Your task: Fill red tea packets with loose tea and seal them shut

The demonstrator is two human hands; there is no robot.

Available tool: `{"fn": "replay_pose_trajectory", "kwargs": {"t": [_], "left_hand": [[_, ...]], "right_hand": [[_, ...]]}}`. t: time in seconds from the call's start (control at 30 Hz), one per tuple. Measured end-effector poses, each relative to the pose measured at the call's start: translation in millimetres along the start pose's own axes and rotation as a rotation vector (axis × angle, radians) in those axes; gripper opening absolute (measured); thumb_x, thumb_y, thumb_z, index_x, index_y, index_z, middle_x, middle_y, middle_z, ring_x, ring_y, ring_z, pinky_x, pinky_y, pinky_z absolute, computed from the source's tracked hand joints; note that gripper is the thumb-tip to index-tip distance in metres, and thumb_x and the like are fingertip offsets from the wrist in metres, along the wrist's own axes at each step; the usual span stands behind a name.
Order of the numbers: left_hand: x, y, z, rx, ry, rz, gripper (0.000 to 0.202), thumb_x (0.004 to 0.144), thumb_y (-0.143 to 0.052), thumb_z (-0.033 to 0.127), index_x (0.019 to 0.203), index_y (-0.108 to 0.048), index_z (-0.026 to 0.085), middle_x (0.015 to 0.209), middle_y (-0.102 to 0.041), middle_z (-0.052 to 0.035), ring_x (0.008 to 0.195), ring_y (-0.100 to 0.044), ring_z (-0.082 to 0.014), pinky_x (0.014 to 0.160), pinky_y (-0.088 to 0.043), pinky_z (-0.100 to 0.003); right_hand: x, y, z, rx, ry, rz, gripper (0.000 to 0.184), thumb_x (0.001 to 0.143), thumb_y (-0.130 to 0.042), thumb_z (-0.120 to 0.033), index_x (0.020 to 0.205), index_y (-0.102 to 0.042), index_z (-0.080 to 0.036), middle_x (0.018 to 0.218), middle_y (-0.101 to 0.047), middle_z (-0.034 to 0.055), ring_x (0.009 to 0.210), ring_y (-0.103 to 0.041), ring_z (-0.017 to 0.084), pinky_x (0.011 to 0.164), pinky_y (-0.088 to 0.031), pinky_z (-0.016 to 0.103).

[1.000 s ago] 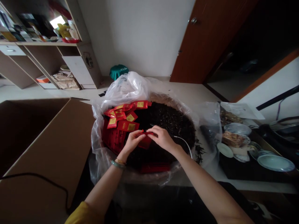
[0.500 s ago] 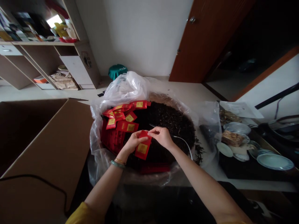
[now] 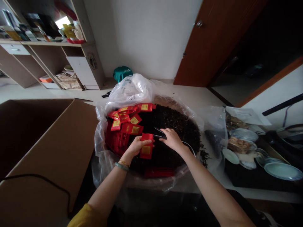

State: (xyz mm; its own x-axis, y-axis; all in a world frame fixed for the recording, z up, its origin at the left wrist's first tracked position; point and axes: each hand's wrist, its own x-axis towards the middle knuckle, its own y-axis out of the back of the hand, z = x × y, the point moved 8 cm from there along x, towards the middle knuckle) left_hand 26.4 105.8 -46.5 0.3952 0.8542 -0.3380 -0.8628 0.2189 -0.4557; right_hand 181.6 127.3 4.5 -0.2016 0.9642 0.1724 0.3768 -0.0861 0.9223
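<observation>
My left hand [image 3: 136, 146] is closed on a red packet [image 3: 146, 150] with a gold square, thumb across its front and top edge up. In my right hand [image 3: 172, 139] is a black two-armed clamp [image 3: 160, 136], much like a small flat iron, with its arms apart. Their tips point left at the packet's upper part; whether they touch it, I cannot tell. A white cord [image 3: 189, 146] runs beside my right wrist. Below both hands is a basin lined with clear plastic [image 3: 100, 157], holding dark loose tea leaves [image 3: 181, 121]. Several plump red packets [image 3: 127, 127] lie at its left, above flat red packets [image 3: 117, 138].
An open cardboard box [image 3: 54, 142] stands at the left with a black cable across it. At the right, a dark tray [image 3: 246, 179] carries dishes and a lidded bowl [image 3: 243, 135]. A green covered bin [image 3: 122, 73], shelving [image 3: 87, 66] and a brown door [image 3: 213, 41] are behind.
My right hand has left the packet's top edge and taken hold of the black clamp lying on the tea. My left hand still holds the packet. The view has shifted slightly.
</observation>
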Motion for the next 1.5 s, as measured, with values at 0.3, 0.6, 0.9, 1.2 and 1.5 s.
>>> {"fn": "replay_pose_trajectory", "kwargs": {"t": [0.3,0.6,0.9,1.2,1.5], "left_hand": [[-1,1.9,2,-0.006,-0.012,0.045,0.055,0.042,-0.090,0.033,0.086,-0.068,0.009,0.084,-0.074,-0.0122,0.061,-0.070,-0.0210,0.058,-0.054,-0.029],[-1,4.4,4,0.005,-0.034,0.080,0.054,0.044,-0.089,0.037,0.085,-0.068,0.009,0.084,-0.074,-0.0126,0.059,-0.069,-0.0205,0.056,-0.054,-0.028],[-2,2.3,6,0.002,-0.046,0.061,0.047,0.043,-0.089,0.035,0.077,-0.070,0.009,0.071,-0.072,-0.0070,0.057,-0.067,-0.0185,0.059,-0.053,-0.028],[-6,-9.2,9,0.036,-0.048,0.001,0.044,0.041,-0.089,0.035,0.072,-0.071,0.009,0.063,-0.071,-0.0039,0.055,-0.065,-0.0163,0.060,-0.053,-0.028],[-5,-5.6,6,0.054,-0.011,0.020,0.043,0.041,-0.089,0.036,0.069,-0.071,0.009,0.059,-0.069,-0.0040,0.051,-0.064,-0.0159,0.056,-0.051,-0.026]], "right_hand": [[-3,-20,2,-0.329,0.049,-0.053,0.044,0.083,-0.060,-0.024,0.125,-0.051,-0.016,0.109,-0.058,0.0162,0.099,-0.052,0.030,0.079,-0.046,0.039],[0,-11,4,-0.341,0.058,-0.020,0.043,0.081,-0.061,-0.020,0.123,-0.054,-0.016,0.107,-0.063,0.0139,0.097,-0.056,0.027,0.072,-0.051,0.034],[2,32,-18,0.323,0.144,-0.110,0.044,0.075,-0.070,-0.037,0.116,-0.064,-0.019,0.114,-0.068,0.0083,0.102,-0.065,0.024,0.090,-0.051,0.036],[-7,26,-52,0.268,0.025,-0.230,0.036,0.075,-0.071,-0.033,0.109,-0.070,-0.021,0.108,-0.071,0.0075,0.102,-0.066,0.026,0.090,-0.051,0.035],[-5,23,-47,0.234,0.047,-0.148,0.031,0.077,-0.069,-0.030,0.107,-0.071,-0.025,0.106,-0.072,0.0048,0.099,-0.068,0.025,0.089,-0.052,0.033]]}}
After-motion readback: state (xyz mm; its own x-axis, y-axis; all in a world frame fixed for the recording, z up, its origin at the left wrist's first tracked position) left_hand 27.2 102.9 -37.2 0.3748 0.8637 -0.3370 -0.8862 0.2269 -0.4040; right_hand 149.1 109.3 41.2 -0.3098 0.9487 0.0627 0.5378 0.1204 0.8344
